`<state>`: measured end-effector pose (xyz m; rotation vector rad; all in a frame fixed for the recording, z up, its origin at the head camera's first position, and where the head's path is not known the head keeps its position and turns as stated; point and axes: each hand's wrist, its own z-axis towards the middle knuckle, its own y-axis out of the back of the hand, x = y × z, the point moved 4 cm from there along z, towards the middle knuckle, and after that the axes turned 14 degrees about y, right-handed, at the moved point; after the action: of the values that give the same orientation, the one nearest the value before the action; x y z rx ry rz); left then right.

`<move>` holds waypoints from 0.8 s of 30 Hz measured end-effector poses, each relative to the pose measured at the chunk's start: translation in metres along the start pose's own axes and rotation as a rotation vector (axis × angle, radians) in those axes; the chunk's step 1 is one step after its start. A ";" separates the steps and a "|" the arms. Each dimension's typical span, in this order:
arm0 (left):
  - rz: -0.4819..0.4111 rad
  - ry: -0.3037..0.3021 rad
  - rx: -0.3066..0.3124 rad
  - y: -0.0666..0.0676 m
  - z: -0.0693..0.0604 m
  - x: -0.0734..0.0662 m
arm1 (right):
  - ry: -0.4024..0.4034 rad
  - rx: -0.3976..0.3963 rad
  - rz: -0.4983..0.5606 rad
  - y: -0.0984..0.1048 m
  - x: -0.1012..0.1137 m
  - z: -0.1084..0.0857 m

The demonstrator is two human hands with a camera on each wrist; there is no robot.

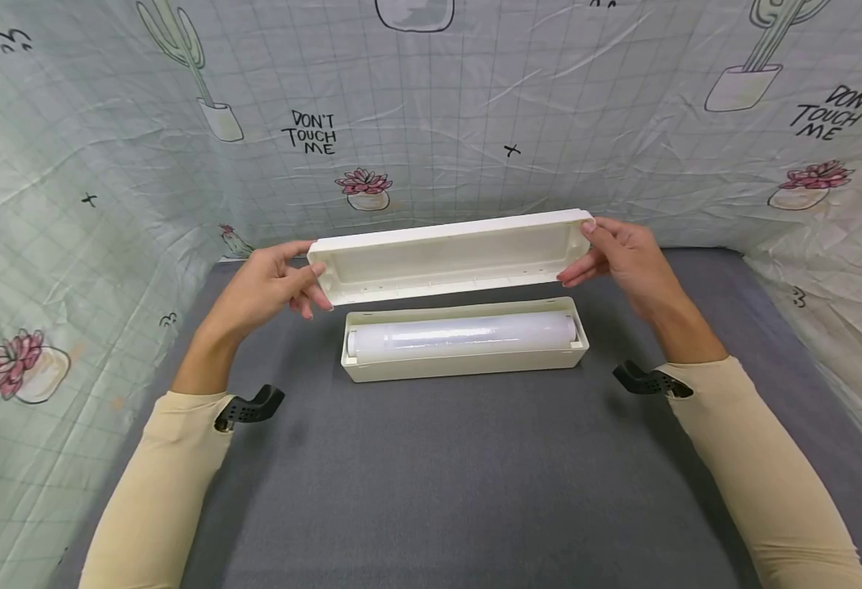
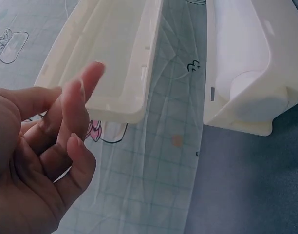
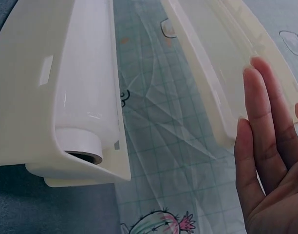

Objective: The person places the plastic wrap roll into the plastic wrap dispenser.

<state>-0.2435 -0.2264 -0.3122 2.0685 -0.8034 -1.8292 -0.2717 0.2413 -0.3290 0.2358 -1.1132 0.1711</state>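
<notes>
A long white plastic lid is held up above and behind a matching box, its hollow inner side facing me. My left hand pinches its left end; my right hand grips the other end with the thumb on the near side. The lid tilts, right end higher. Below it, the open cream-white box stands on the table with a roll of clear plastic wrap lying inside. In the right wrist view, the roll's cardboard core shows at the box's end.
A dark grey cloth covers the table. Behind and at both sides hangs a pale curtain printed with potted plants and words. A black strap-like piece sits at the left wrist, and another black piece at the right.
</notes>
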 end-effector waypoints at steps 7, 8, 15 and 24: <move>-0.046 -0.015 0.047 -0.005 0.003 0.001 | -0.044 0.046 -0.083 0.004 0.002 -0.004; -0.057 -0.013 0.052 -0.006 0.003 0.002 | -0.053 0.057 -0.095 0.005 0.003 -0.005; -0.119 -0.074 0.103 -0.011 0.004 0.010 | 0.043 0.167 0.047 0.006 0.006 -0.008; -0.176 -0.104 0.154 -0.020 0.004 0.017 | -0.008 0.116 0.068 0.009 0.001 -0.011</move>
<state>-0.2420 -0.2188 -0.3378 2.2171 -0.8359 -2.0408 -0.2643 0.2525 -0.3317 0.3023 -1.1209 0.2960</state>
